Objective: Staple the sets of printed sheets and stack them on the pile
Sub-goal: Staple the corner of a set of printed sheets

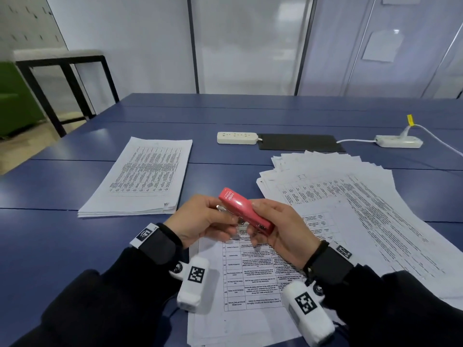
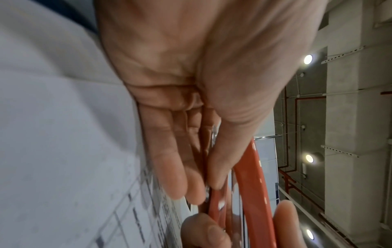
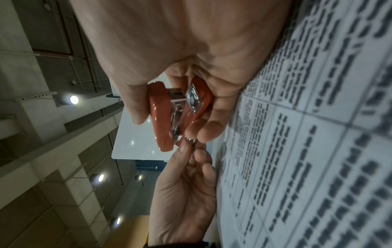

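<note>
A red stapler [image 1: 244, 209] is held in the air over a set of printed sheets [image 1: 250, 284] lying at the table's near edge. My right hand [image 1: 283, 231] grips the stapler's body [image 3: 161, 114] between thumb and fingers. My left hand [image 1: 200, 221] pinches a small metal part at the stapler's far end; in the left wrist view its thumb and fingers [image 2: 216, 167] close beside the red body [image 2: 252, 193]. A squared pile of printed sheets [image 1: 142, 176] lies to the left. Loose fanned sheets [image 1: 350, 209] cover the right side.
The blue table [image 1: 50, 246] carries a white power strip [image 1: 236, 137], a black mat [image 1: 300, 142] and a second power strip [image 1: 399, 141] with a cable at the back. A black-framed bench [image 1: 62, 61] stands beyond the left edge.
</note>
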A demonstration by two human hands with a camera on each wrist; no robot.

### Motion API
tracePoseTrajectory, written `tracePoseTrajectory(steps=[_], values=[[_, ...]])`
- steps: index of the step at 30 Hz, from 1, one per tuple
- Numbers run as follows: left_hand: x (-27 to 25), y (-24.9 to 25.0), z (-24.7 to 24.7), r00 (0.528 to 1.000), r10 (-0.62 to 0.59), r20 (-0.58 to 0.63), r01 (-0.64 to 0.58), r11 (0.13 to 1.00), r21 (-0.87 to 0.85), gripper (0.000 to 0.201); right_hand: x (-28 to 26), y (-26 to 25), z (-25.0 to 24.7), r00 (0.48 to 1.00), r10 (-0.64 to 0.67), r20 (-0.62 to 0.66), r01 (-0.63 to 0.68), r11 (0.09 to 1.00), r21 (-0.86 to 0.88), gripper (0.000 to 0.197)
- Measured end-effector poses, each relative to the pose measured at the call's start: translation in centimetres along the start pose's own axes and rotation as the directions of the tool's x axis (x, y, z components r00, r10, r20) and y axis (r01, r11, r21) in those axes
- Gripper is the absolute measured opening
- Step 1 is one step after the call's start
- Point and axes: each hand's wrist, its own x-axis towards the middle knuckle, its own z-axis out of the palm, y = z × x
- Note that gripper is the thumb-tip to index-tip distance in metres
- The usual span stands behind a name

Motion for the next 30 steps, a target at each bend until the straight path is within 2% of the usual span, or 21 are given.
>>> tracePoseTrajectory(steps=[4,8,14,18,22,27,30], values=[[-0.3,0.3,-0.1,0.999,-0.008,-0.039,0.008,1.000,0.004,0.009,0.1,0.1,0.1,1.000,-0.004,-0.014,0.004,1.000,-0.012,0.059],[-0.4,0.4,-0.1,0.999,-0.013,-0.032,0.013,1.000,0.007,0.006,0.2,0.1,0.0,1.000,0.000,-0.014,0.000,1.000,-0.008,0.056],[-0.3,0.3,0.3,1.000,0.007,-0.019,-0.005,0.997,0.075,0.020,0.2,0.2,0.0,1.000,0.000,0.005,0.000,0.999,-0.041,0.055],[-0.2,0.3,0.1,0.999,-0.009,-0.045,0.013,0.996,0.090,0.018,0.2,0.3,0.0,1.000,-0.010,0.016,0.011,0.997,-0.074,0.045],[-0.3,0.4,0.1,0.998,-0.018,-0.059,0.024,0.995,0.094,0.007,0.1,0.3,0.1,1.000,-0.020,0.005,0.020,0.996,-0.081,0.038],[-0.8,0.6,-1.3,0.984,0.001,-0.177,0.002,1.000,0.018,0.007,0.0,0.2,0.1,0.999,-0.026,-0.037,0.024,0.997,-0.069,0.043],[-2.3,0.6,-2.3,0.954,0.061,-0.294,-0.068,0.998,-0.012,0.005,-0.2,0.0,0.0,0.998,-0.018,-0.060,0.015,0.999,-0.038,0.036]])
